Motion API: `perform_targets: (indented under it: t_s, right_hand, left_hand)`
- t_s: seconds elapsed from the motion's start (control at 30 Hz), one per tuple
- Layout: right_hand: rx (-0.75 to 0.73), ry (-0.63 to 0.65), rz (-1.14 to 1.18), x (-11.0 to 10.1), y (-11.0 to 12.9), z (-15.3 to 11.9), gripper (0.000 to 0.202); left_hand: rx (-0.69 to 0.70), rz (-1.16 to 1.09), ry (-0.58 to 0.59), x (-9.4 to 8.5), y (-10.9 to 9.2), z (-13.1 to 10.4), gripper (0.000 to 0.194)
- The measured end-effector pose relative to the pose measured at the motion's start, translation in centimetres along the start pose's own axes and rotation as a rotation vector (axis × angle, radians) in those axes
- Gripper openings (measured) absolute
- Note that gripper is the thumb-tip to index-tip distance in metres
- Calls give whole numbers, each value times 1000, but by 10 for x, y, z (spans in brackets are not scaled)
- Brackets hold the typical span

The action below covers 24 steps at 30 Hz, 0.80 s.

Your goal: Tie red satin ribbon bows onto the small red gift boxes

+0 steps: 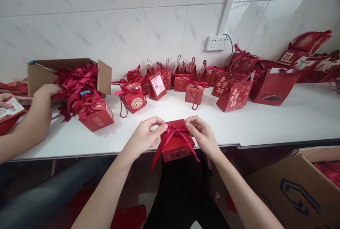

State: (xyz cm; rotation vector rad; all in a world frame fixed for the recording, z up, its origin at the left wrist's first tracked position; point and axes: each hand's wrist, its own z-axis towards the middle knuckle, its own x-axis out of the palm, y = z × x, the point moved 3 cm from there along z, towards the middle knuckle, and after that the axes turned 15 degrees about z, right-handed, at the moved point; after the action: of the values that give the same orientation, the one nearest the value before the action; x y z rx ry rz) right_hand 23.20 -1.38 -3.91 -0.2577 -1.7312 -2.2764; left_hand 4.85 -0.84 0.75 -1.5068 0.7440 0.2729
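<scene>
A red gift box (178, 148) with a crimson ribbon bow (175, 130) on its top sits at the front edge of the white table, partly over the edge. My left hand (148, 135) pinches the bow's left loop between thumb and fingers at the box's upper left corner. On the other side, my right hand (200, 133) has its thumb and fingers pressed together on the bow's right loop. Two loose ribbon tails hang down over the box's front and sides.
Finished red boxes (134, 99) and triangular bags (235, 94) line the white table (207, 124). At left, another person's arm (34, 115) reaches to a carton (105, 76) of ribbons. A large cardboard box (281, 186) stands lower right; a socket strip (216, 43) is on the wall.
</scene>
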Motion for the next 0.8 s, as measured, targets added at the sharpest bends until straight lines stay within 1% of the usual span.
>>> perform_targets:
  t_s: [0.1, 0.17, 0.27, 0.33, 0.4, 0.47, 0.63, 0.67, 0.73, 0.8]
  right_hand:
    - [-1, 0, 7, 0, 0, 0, 16]
    - [1, 3, 10, 0, -1, 0, 16]
    - [7, 3, 18, 0, 0, 0, 17]
    - [5, -1, 17, 0, 1, 0, 18]
    - [5, -6, 13, 0, 1, 0, 19]
    - [16, 2, 19, 0, -1, 0, 20]
    - [43, 10, 41, 0, -5, 0, 22]
    - [45, 9, 46, 0, -5, 0, 22]
    - [45, 10, 64, 0, -4, 0, 22]
    - [41, 8, 97, 1, -3, 0, 21]
  left_hand:
    - [-23, -226, 128, 3, 4, 4, 22]
    - [-50, -330, 187, 4, 6, 6, 21]
    - [-57, -433, 235, 6, 7, 9, 20]
    - [-50, -468, 240, 6, 5, 9, 18]
    - [-55, -473, 226, 6, 4, 9, 22]
    - [-56, -437, 180, 6, 5, 8, 25]
    - [15, -173, -38, 1, 10, 0, 20]
    - [25, -133, -67, 1, 11, -2, 20]
    - [29, -113, -80, 3, 13, -6, 19]
    - [28, -151, -68, 7, 15, -9, 16]
